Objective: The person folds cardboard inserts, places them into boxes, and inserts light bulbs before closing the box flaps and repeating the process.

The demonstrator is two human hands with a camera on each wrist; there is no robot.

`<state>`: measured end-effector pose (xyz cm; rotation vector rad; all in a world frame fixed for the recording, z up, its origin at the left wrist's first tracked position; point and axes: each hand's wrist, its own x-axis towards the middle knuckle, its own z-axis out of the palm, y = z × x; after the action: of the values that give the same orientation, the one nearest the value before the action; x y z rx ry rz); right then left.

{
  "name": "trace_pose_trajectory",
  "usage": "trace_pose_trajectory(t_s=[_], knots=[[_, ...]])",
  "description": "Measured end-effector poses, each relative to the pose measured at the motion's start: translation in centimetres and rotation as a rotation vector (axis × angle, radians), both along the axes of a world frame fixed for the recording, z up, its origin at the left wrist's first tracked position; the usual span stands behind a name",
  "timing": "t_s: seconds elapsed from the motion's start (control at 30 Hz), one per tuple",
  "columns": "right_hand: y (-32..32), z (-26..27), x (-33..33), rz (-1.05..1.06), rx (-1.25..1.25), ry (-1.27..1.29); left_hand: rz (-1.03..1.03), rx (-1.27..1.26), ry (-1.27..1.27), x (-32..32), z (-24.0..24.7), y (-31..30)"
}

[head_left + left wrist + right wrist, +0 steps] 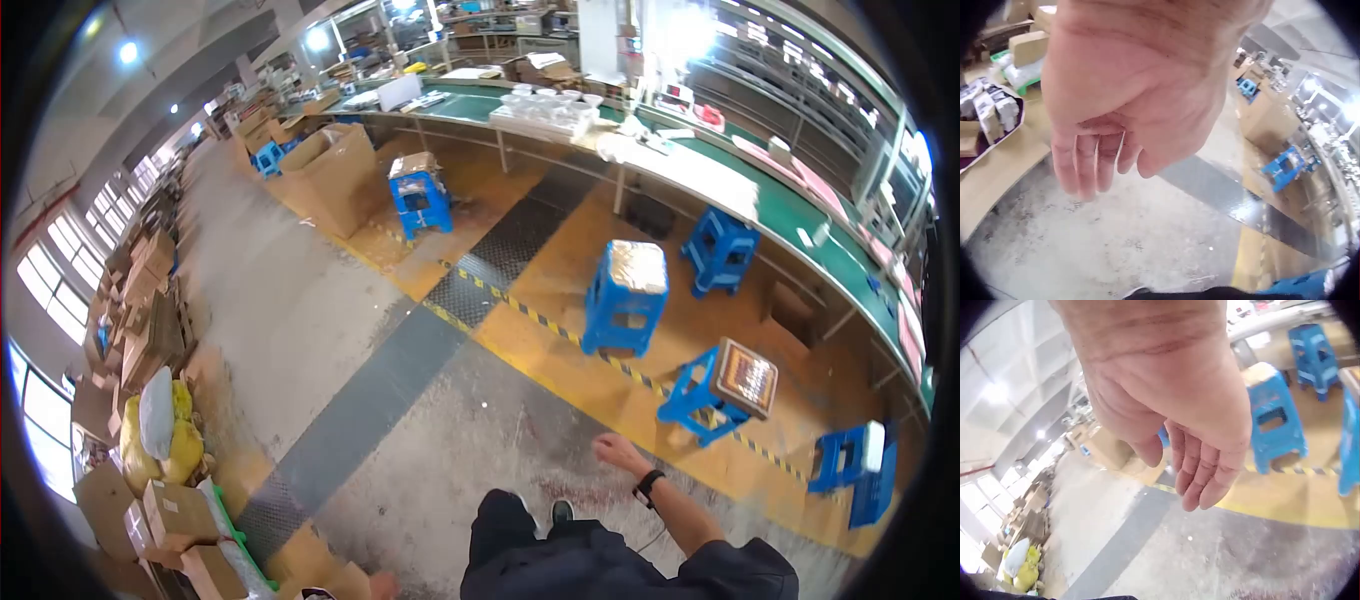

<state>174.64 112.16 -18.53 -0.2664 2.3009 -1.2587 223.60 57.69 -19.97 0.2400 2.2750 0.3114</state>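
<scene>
My left hand (1129, 100) hangs with loosely bent fingers and holds nothing; in the head view only a bit of it (383, 585) shows at the bottom edge. Beside it in the left wrist view is a carton (982, 119) with small boxed items inside. The right hand (1179, 425) dangles over the concrete floor, its fingers relaxed and nothing in them. A dark watch (648, 488) circles the right wrist in the head view. Nearest to that hand stands a blue stool (718, 390) with a patterned seat.
More blue stools (626, 298) stand along a long green-topped workbench (790, 215) on the right. A big cardboard box (335, 175) is farther ahead. Cartons (180, 515) and yellow sacks (180, 445) line the left side. A dark strip (370, 390) crosses the floor.
</scene>
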Motion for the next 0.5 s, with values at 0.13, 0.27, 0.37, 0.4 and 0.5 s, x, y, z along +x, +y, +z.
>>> trace_pose_trajectory(t_s=[0.13,0.27,0.37,0.4,0.5], knots=[[-12.0,-0.9,-17.5,0.278,0.034,0.112,1.164,0.07,-0.363,-5.2,-2.8,1.7],[-23.1,4.2,-30.5,0.186,-0.05,0.023,1.085,0.087,-0.365,-19.4,-6.8,-3.9],[-27.1,3.2,-39.8,0.269,0.095,-0.077,0.547,-0.017,-0.246,-34.2,-8.3,-13.5],[-27.5,2.1,-44.4,0.241,0.163,0.075,0.291,-0.081,-0.207,-40.1,-7.0,-18.5],[-29.6,6.9,-50.2,-0.089,-0.114,-0.133,0.793,-0.104,0.304,-60.0,-5.2,-30.8]])
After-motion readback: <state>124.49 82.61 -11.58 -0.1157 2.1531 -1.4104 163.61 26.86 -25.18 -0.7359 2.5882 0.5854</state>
